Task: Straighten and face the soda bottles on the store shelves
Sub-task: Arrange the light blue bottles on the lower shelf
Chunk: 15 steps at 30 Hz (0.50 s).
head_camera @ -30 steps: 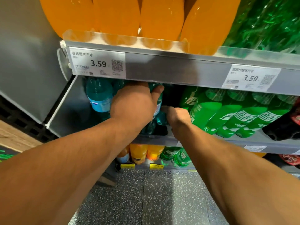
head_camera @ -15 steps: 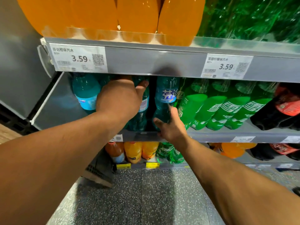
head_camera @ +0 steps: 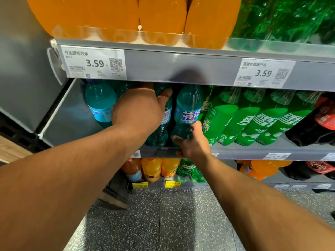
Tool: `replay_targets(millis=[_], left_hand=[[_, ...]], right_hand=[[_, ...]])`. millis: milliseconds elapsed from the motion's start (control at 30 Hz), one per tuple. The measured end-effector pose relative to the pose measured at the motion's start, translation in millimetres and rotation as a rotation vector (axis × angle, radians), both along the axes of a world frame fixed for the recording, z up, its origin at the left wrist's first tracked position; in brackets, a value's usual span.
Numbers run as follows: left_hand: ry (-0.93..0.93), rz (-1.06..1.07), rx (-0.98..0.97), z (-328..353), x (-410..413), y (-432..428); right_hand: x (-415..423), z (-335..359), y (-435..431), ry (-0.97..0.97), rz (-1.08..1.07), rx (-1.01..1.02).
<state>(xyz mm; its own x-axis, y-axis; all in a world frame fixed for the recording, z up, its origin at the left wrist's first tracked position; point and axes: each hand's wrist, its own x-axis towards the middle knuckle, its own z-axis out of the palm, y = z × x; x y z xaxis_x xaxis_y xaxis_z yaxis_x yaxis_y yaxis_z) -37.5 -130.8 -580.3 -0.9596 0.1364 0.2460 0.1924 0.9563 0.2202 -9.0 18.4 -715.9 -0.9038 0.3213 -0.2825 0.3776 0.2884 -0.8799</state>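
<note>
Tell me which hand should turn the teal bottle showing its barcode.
Left: the left hand grips the barcode bottle. The right hand holds the base of the logo bottle, which faces front.

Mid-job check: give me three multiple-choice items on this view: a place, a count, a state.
1. Where does the right hand grip its teal bottle? A. the cap B. below the label C. nowhere
2. How many 3.59 tags on the upper rail? A. one B. two C. four
3. That bottle's label faces: A. the aisle B. the back wall C. it is missing
Answers: 1 B, the hand pinches the body under the label. 2 B, one at the left end, one above the green bottles. 3 A, its white characters show frontally.
</note>
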Motion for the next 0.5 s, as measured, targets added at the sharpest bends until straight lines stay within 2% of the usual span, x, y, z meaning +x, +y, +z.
replay_targets(millis=[200,300,400,500], left_hand=[[0.029,-0.021,0.051,-1.4,-0.4,-0.5],[0.027,-0.020,0.037,-2.2,-0.8,-1.1],[0.045,-0.024,0.016,-3.5,-0.3,-2.3],[0.031,-0.033,-0.094,-8.2,-4.7,-7.0]], right_hand=[[0.5,-0.4,3.3,-0.016,0.012,-0.040],[3.7,-0.4,7.9,0.015,0.074,0.022],[5.6,4.8,1.4,-0.009,0.023,0.001],[20.2,10.9,1.3,-0.013,0.032,0.171]])
